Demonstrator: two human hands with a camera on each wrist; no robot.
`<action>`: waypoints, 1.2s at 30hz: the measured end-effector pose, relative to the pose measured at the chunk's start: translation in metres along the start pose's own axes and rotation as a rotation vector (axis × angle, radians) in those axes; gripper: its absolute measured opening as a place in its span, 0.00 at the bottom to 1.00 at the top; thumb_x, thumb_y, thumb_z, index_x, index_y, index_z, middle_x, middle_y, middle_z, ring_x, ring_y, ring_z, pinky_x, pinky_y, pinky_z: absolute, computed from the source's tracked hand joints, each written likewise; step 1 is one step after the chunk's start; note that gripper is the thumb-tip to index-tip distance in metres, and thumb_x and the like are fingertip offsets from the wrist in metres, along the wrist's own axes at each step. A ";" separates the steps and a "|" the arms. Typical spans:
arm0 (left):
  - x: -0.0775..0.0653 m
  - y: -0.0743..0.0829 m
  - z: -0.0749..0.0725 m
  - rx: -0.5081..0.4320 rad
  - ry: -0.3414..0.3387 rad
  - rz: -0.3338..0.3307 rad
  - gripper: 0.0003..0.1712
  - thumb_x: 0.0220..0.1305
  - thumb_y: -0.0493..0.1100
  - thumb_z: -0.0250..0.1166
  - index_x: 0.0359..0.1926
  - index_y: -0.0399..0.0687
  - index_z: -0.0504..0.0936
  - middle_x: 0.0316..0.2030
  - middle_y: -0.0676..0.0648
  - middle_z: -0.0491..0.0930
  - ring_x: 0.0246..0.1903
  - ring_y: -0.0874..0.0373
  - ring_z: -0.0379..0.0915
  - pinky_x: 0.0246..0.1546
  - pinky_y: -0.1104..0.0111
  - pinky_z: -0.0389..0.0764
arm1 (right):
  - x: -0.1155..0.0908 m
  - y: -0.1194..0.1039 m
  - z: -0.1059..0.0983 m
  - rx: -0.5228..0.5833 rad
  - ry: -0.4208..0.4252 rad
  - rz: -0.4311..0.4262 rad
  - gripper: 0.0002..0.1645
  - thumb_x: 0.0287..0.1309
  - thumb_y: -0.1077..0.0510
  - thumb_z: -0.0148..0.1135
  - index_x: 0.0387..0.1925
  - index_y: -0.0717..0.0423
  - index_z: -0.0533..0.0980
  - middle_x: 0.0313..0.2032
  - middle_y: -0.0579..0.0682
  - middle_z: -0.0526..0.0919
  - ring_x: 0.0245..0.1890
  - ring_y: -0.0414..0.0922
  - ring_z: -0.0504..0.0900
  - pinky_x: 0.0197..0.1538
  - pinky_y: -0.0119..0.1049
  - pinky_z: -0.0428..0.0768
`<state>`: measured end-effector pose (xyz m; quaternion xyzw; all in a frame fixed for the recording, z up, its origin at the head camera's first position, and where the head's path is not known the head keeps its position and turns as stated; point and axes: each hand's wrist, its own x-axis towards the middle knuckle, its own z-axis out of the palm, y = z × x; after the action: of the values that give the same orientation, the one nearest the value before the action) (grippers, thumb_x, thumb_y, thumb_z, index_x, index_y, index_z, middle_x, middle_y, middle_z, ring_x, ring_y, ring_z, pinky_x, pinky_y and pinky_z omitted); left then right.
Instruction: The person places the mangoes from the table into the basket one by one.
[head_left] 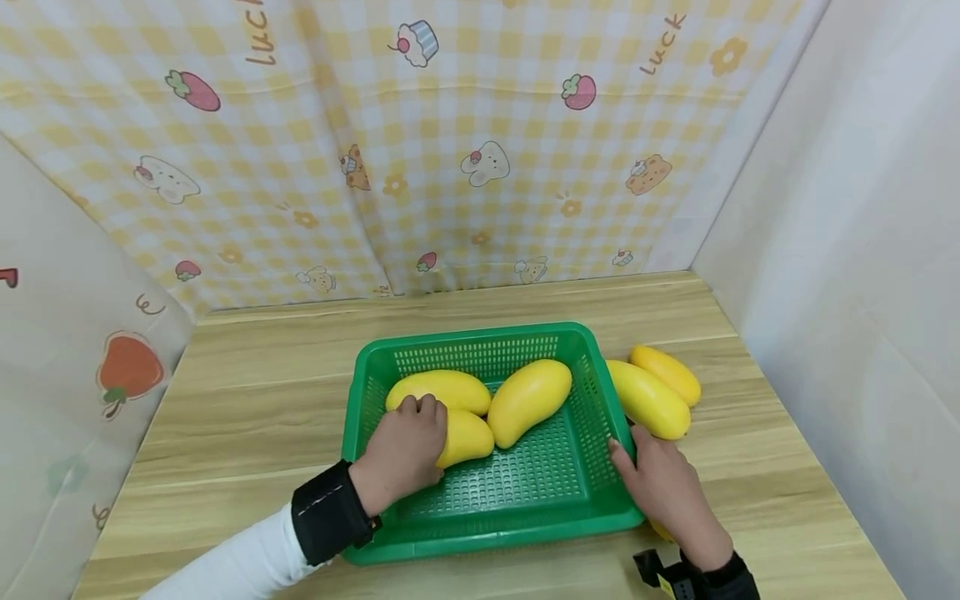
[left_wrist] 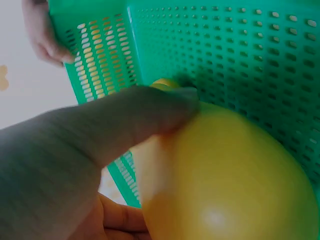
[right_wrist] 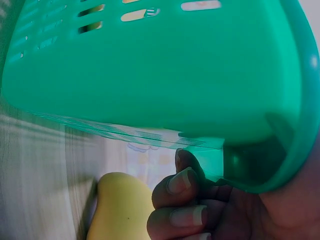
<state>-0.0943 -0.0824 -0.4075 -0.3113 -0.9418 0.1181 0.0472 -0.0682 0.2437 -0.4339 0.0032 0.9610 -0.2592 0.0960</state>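
"luck" (head_left: 657, 44) printed 2x on yellow/wht chkd cloth (head_left: 442, 117), upper L & R; other lettering unclear.

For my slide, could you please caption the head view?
The left hand grips one of three yellow mangoes inside a green basket while the right hand holds the basket's rim.

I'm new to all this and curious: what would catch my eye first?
Probably the bright green basket, low in the middle of the head view, with three yellow mangoes inside. Then the left fingers gripping the front-left mango, and the right fingers clasping the basket's right side; more mangoes lie just outside it.
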 end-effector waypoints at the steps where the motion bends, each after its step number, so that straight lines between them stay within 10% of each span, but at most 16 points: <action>1: 0.000 0.002 0.001 0.028 0.020 0.005 0.43 0.34 0.64 0.78 0.40 0.32 0.76 0.27 0.42 0.69 0.22 0.52 0.65 0.15 0.68 0.72 | 0.000 0.000 0.000 0.001 0.002 0.003 0.19 0.69 0.49 0.51 0.39 0.63 0.70 0.20 0.49 0.68 0.20 0.43 0.69 0.22 0.37 0.68; 7: -0.002 0.012 0.008 0.168 0.123 0.010 0.35 0.39 0.59 0.74 0.37 0.32 0.78 0.25 0.41 0.71 0.17 0.51 0.65 0.12 0.68 0.70 | 0.000 0.000 0.000 0.000 0.005 0.004 0.19 0.69 0.49 0.51 0.40 0.64 0.70 0.21 0.49 0.68 0.21 0.43 0.70 0.22 0.37 0.68; 14: 0.001 0.018 0.012 0.394 0.076 0.039 0.35 0.47 0.64 0.65 0.38 0.34 0.79 0.28 0.39 0.75 0.13 0.48 0.66 0.13 0.64 0.73 | 0.000 0.000 0.000 0.003 0.015 0.001 0.18 0.69 0.50 0.51 0.39 0.63 0.70 0.20 0.49 0.68 0.20 0.43 0.70 0.22 0.37 0.68; 25: 0.004 0.025 0.020 0.383 -0.046 0.015 0.55 0.33 0.80 0.67 0.50 0.40 0.74 0.31 0.40 0.73 0.15 0.48 0.67 0.10 0.64 0.73 | 0.000 0.001 -0.001 0.001 0.021 -0.013 0.18 0.69 0.50 0.51 0.38 0.63 0.70 0.20 0.49 0.68 0.20 0.43 0.70 0.22 0.36 0.69; 36: 0.001 0.026 0.024 0.371 0.045 -0.016 0.64 0.18 0.88 0.62 0.48 0.41 0.76 0.29 0.40 0.73 0.15 0.50 0.66 0.13 0.63 0.73 | -0.001 0.001 0.001 0.014 0.001 -0.007 0.19 0.69 0.50 0.50 0.40 0.65 0.70 0.20 0.49 0.68 0.20 0.43 0.70 0.22 0.37 0.68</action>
<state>-0.0838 -0.0661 -0.4378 -0.2923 -0.9050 0.2824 0.1256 -0.0672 0.2436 -0.4351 0.0008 0.9593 -0.2661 0.0947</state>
